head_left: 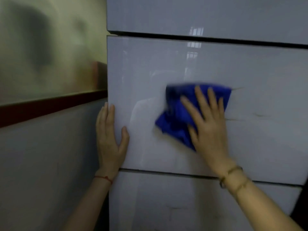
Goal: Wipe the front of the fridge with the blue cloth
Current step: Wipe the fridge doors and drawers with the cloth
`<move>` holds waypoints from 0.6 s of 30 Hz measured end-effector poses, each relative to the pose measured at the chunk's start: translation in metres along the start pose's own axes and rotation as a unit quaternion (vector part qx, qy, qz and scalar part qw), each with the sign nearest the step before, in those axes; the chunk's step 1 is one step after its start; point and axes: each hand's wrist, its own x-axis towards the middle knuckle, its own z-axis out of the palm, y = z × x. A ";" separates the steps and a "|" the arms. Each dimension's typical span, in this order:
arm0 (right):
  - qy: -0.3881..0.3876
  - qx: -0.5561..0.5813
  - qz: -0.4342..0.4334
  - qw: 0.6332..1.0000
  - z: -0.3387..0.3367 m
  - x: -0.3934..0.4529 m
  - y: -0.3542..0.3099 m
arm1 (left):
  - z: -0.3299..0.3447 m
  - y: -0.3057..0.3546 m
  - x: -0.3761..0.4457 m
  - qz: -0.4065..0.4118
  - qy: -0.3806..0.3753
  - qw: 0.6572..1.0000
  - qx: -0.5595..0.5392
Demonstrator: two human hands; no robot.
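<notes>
the fridge (pixel 250 67) fills the right of the view, its glossy pale grey front split into three panels by two dark horizontal gaps. one blue cloth (pixel 176 114) lies bunched against the middle panel, a little right of that panel's centre, its edges smeared by blur. the right hand (pixel 207 124) presses flat on the cloth, four fingers spread and pointing up over it and the thumb angled out to the left; the hand is opened out, not curled around the fabric. the cloth shows above and to the left of the hand, with a corner hanging below the thumb. two thin bangles (pixel 233 177) circle the right wrist. the left hand (pixel 110 139) sits at the left edge of the same middle panel, fingers straight and together along the side edge, thumb lying on the front face, so the hand is open around the corner. one red string bracelet (pixel 104 178) crosses the left wrist. to the left is a wall (pixel 41 164), grey below and pale above, with one dark red band (pixel 50 105) between.
</notes>
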 end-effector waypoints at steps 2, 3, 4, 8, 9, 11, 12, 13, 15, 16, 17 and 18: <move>0.036 0.018 0.045 0.998 -0.001 0.043 -0.005 | 0.001 0.000 0.000 0.002 0.002 1.000 -0.004; 0.039 0.014 0.036 0.998 0.002 0.049 -0.012 | 0.001 0.000 -0.001 0.002 0.003 1.000 -0.004; 0.033 0.009 0.013 0.999 0.006 0.043 -0.020 | 0.001 -0.001 -0.002 0.004 0.003 1.000 -0.002; -0.048 -0.029 -0.111 0.992 0.023 -0.046 -0.033 | 0.001 -0.003 -0.002 0.021 0.013 1.000 0.014; -0.059 -0.044 -0.123 0.990 0.021 -0.063 -0.023 | 0.002 -0.003 -0.002 0.023 0.014 0.999 0.018; -0.051 -0.048 -0.115 0.991 0.012 -0.067 0.003 | 0.002 -0.003 -0.001 0.028 0.018 0.999 0.021; -0.033 -0.051 -0.087 0.994 0.005 -0.057 0.015 | 0.002 -0.001 -0.001 0.031 0.018 0.999 0.019; -0.001 -0.047 -0.040 0.998 -0.002 -0.037 0.023 | 0.002 0.001 -0.002 0.033 0.017 0.999 0.020; 0.068 -0.012 0.061 0.996 -0.008 0.023 0.024 | 0.002 -0.002 -0.004 0.028 0.020 0.999 0.029; 0.092 0.004 0.089 0.992 -0.008 0.052 0.019 | 0.001 -0.003 -0.004 0.026 0.021 0.999 0.030; 0.107 0.009 0.096 0.990 -0.006 0.072 0.012 | 0.002 -0.002 -0.003 0.024 0.020 0.999 0.030; 0.109 0.009 0.080 0.991 -0.002 0.081 0.004 | 0.001 -0.001 -0.004 0.021 0.016 0.999 0.031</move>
